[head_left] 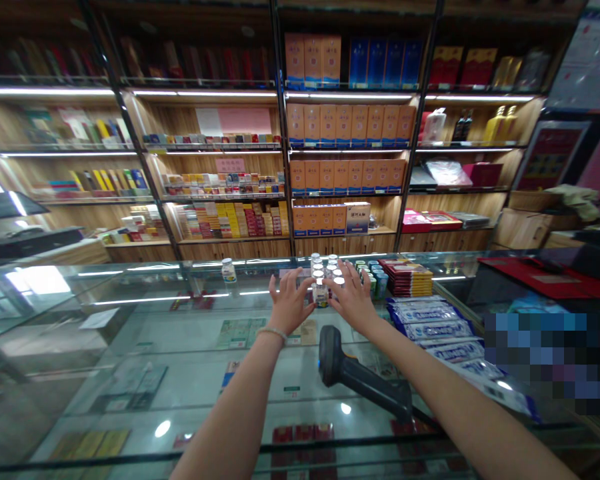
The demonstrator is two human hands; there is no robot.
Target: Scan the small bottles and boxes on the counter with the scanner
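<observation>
Several small white-capped bottles (321,293) stand in a cluster on the glass counter (180,333). My left hand (289,303) is at the left side of the cluster, fingers spread and fingertips at the bottles. On the right side, my right hand (353,297) has its fingers apart, also at the bottles and partly covering them. Neither hand is wrapped round a bottle. One similar bottle (229,271) stands alone farther left. A black handheld scanner (357,377) lies on the glass between my forearms.
Right of the bottles are green-and-blue cans (379,280), a stack of red and gold packs (407,277) and blue-and-white packets (435,327). A red mat (535,277) lies at the far right. Shelves with orange boxes (350,125) stand behind the counter.
</observation>
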